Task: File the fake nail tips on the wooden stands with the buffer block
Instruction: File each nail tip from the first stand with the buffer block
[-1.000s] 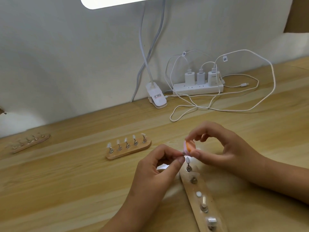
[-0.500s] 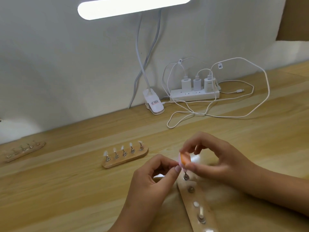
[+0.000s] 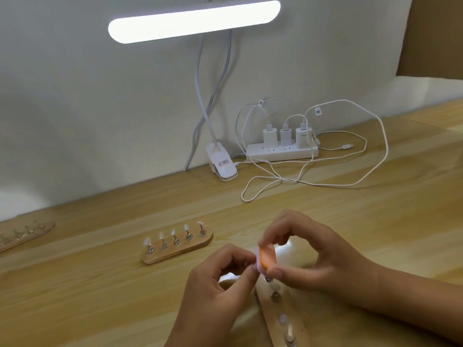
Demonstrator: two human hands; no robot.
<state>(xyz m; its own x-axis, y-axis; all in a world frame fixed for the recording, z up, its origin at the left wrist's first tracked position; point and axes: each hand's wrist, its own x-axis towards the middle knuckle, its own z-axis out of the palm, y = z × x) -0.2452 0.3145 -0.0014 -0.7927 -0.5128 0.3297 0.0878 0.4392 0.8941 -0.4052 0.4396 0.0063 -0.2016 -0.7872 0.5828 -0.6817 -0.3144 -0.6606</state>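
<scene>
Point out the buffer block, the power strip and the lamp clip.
buffer block (image 3: 267, 257), head view, orange face
power strip (image 3: 276, 154), head view, front side
lamp clip (image 3: 223, 166), head view, labelled top

Orange buffer block (image 3: 267, 257) upright over near wooden stand (image 3: 271, 311); second stand (image 3: 178, 254) bears 5 nail tips (image 3: 186, 227).

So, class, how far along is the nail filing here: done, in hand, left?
Done: cannot tell from here. In hand: the right hand pinches the buffer block over the top peg of the near stand, the left hand close beside it. Left: probably that stand's lower pegs, and five tips on the middle stand.
</scene>
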